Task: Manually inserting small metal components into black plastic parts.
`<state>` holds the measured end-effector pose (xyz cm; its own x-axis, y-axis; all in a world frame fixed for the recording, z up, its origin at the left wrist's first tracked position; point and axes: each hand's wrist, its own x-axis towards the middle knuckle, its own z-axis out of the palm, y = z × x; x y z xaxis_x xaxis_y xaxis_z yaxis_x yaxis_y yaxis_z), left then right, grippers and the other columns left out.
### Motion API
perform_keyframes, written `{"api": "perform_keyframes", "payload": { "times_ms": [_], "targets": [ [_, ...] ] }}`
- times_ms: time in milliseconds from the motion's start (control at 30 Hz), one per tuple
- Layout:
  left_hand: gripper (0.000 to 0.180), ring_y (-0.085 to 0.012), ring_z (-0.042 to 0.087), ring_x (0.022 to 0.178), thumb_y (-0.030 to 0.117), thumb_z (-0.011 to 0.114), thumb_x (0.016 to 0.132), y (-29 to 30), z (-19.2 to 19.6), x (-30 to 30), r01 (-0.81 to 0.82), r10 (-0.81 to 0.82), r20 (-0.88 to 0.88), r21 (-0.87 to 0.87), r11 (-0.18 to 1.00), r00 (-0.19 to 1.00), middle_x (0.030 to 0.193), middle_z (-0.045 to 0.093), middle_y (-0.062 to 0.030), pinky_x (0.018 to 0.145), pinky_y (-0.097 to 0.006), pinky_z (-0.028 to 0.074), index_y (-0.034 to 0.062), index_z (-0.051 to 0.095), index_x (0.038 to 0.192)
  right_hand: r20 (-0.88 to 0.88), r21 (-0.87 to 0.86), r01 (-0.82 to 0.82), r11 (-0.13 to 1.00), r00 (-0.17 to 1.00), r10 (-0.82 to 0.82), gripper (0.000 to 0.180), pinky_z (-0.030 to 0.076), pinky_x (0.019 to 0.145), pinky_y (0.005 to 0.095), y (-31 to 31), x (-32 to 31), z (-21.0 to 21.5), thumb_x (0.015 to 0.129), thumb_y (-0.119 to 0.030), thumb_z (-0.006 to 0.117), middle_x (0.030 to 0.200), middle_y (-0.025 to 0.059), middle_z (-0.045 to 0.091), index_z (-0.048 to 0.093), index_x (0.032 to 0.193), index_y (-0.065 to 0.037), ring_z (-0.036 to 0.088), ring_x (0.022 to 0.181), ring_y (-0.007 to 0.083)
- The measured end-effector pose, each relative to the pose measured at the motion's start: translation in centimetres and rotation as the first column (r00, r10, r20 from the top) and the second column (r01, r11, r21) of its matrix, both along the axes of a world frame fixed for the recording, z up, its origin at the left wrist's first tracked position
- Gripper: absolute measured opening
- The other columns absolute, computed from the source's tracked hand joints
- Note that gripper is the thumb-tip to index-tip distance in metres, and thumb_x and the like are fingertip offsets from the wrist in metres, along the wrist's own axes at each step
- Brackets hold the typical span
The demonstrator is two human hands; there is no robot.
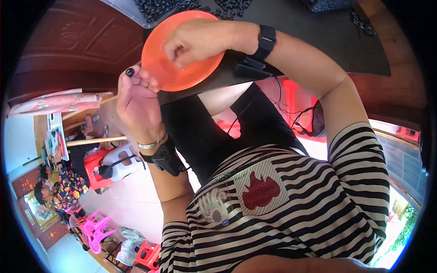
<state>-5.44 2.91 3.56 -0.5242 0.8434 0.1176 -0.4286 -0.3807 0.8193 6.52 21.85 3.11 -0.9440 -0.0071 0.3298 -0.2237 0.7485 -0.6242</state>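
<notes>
My left hand [139, 98] is raised palm up at the left side of an orange plate [157, 66]. Its thumb and fingertips are closed on a small round black part [130, 72] with a dark hollow end. Over the plate, my right hand [193, 43] has its fingers curled in a pinch. Tiny shiny bits show near those fingertips, too small to name, and whatever sits between the fingers is hidden. The plate rests on a dark table [314, 41], close to its near edge. Each of my wrists wears a black strapped device.
Loose small black parts [232, 6] lie beyond the plate, beside a clear tray [131, 12] with more. A small black bundle [362, 23] is at the table's far right. At left, a person in a floral top [70, 193] sits near pink chairs [95, 232].
</notes>
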Motion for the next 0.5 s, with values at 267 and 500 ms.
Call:
{"api": "perform_keyframes", "payload": {
  "times_ms": [267,500],
  "targets": [
    [0.025,-0.0199,0.056,0.071,0.021,0.046,0.094,1.3,-0.3,1.8,0.051,-0.052,0.050,0.026,0.998,0.997,0.087,0.057,-0.0111,0.062,-0.028,0.042,-0.0005,0.054,0.104,0.119,0.328,-0.121,0.937,0.989,0.086,0.007,0.045,0.063,0.0410,-0.8,0.2,0.1,0.074,-0.010,0.059,0.076,0.0115,0.059,0.056,0.075,-0.003,0.059,0.073,0.0309],
    [0.025,-0.0194,0.056,0.072,0.022,0.046,0.094,1.4,-0.8,2.6,0.120,-0.125,0.036,0.102,0.987,0.992,0.088,0.056,-0.0105,0.063,-0.028,0.042,0.0000,0.052,0.104,0.099,-0.156,0.012,0.988,0.995,0.003,0.010,0.046,0.071,0.0286,0.0,0.1,1.0,0.083,-0.011,0.058,0.082,0.0064,0.060,0.057,0.087,-0.002,0.056,0.077,0.0145]
  ]
}}
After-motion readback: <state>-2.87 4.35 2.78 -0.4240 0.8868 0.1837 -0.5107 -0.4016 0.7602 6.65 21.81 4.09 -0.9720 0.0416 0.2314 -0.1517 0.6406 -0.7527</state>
